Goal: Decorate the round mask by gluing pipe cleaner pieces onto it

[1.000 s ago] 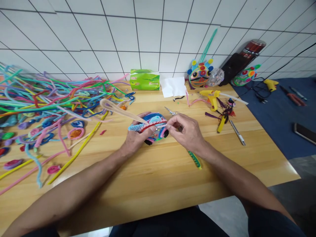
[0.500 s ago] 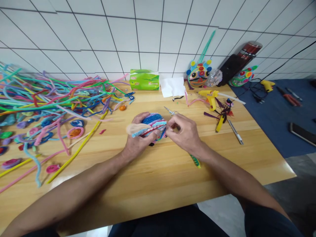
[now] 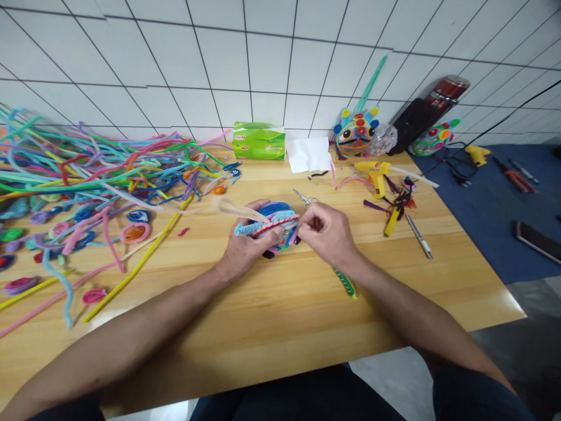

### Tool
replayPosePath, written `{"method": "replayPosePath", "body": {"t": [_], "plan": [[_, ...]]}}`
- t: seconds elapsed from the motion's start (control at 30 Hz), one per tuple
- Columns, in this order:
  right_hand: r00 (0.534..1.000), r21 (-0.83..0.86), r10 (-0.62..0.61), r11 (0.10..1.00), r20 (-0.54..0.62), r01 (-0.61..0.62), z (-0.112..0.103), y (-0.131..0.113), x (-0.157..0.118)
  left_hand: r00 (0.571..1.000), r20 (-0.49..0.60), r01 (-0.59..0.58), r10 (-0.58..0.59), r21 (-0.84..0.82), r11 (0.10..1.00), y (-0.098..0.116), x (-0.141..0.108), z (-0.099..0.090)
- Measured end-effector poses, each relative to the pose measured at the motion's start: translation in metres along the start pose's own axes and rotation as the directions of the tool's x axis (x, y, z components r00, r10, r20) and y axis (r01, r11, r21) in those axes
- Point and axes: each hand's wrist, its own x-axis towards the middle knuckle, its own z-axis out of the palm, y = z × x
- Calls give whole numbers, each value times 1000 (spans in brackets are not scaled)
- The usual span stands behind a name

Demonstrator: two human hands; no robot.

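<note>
A fuzzy pipe-cleaner craft piece (image 3: 280, 209), blue on top with light blue, pink and red strands, rests in my left hand (image 3: 245, 248), whose fingers wrap round its left side. A pale beige pipe-cleaner loop (image 3: 236, 209) sticks out from it to the left, blurred at its tip. My right hand (image 3: 326, 234) is closed in a pinch at the piece's right end; what lies between thumb and finger is too small to make out. Just behind the hands lie small scissors (image 3: 304, 198). A green patterned strip (image 3: 346, 285) lies under my right wrist.
Many coloured pipe cleaners (image 3: 109, 164) and small coiled pieces cover the left side. At the back stand a green tissue pack (image 3: 258, 141), white paper (image 3: 309, 155) and a decorated craft face (image 3: 357, 135). Rightward lie a yellow glue gun (image 3: 374, 173) and a utility knife (image 3: 419, 236).
The beige loop has swung up and away from the light blue braided end. The craft piece has turned slightly in my left hand, and my right hand stays pinched at its right end.
</note>
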Motion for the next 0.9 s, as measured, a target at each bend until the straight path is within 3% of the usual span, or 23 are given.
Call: {"method": "replayPosePath", "body": {"t": [0.07,0.13,0.2,0.27,0.37,0.5,0.57,0.67,0.73,0.9], "plan": [[977,-203,-205,961,-66,188,0,-3,-2,1000,-9,-17,18,23,1000,1,-1,1],[975,-165,-221,963,-29,213,-1,-5,-2,1000,-17,-14,14,6,1000,2,-1,1],[996,72,-51,996,67,46,-2,-4,-1,1000,-7,29,-30,-43,999,3,0,0],[976,295,143,937,163,-186,-3,-2,2,997,12,73,-73,-80,994,3,1,-1],[950,358,251,883,187,-304,-4,0,5,997,12,81,-80,-86,993,0,3,-2],[981,100,153,981,117,-165,-4,-1,1,997,23,72,-70,-92,993,-2,3,-1],[999,-75,1,997,40,2,-4,-2,-3,998,38,59,-55,-107,992,-2,4,0],[976,-228,-217,950,3,212,-5,-4,-6,999,41,33,-28,-136,990,0,4,1],[971,-245,-241,941,4,235,-4,-5,-7,999,47,34,-28,-146,989,0,3,1],[995,-209,-96,973,-5,93,-3,-7,-7,996,61,71,-63,-153,986,-2,1,2]]}}
